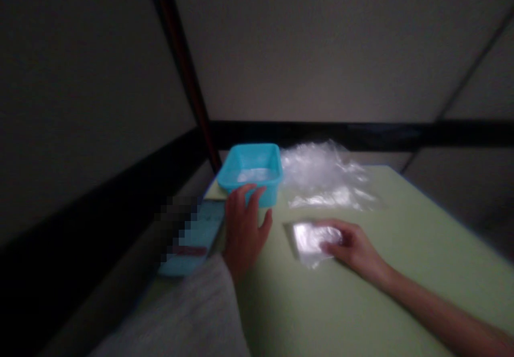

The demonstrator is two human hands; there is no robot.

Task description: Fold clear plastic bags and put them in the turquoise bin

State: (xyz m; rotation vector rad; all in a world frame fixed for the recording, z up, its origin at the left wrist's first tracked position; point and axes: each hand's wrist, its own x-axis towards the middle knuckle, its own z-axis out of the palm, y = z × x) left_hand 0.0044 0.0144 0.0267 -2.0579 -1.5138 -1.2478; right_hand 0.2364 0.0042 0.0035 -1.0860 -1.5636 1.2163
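Seen from the head camera, my right hand (pixel 355 250) pinches a small, flat, shiny packet of clear plastic (pixel 307 239) between thumb and fingers, low over a pale green table with a blue edge (pixel 321 314); blur hides whether the packet touches the surface. My left hand (pixel 246 234), emerging from a grey fabric sleeve (pixel 201 311), has its fingers loosely spread and its thumb apart, in front of a rectangular turquoise plastic tub (pixel 270 194). I cannot tell whether the fingertips touch the tub's front wall. Something whitish lies inside the tub, too blurred to identify. Just right of the tub, beyond the packet, sits a crumpled heap of clear plastic film (pixel 317 169). To the left of my left hand, at the table's edge, lies a flat, pale blue rectangular item with a dark reddish strip (pixel 190 265), partly pixelated.
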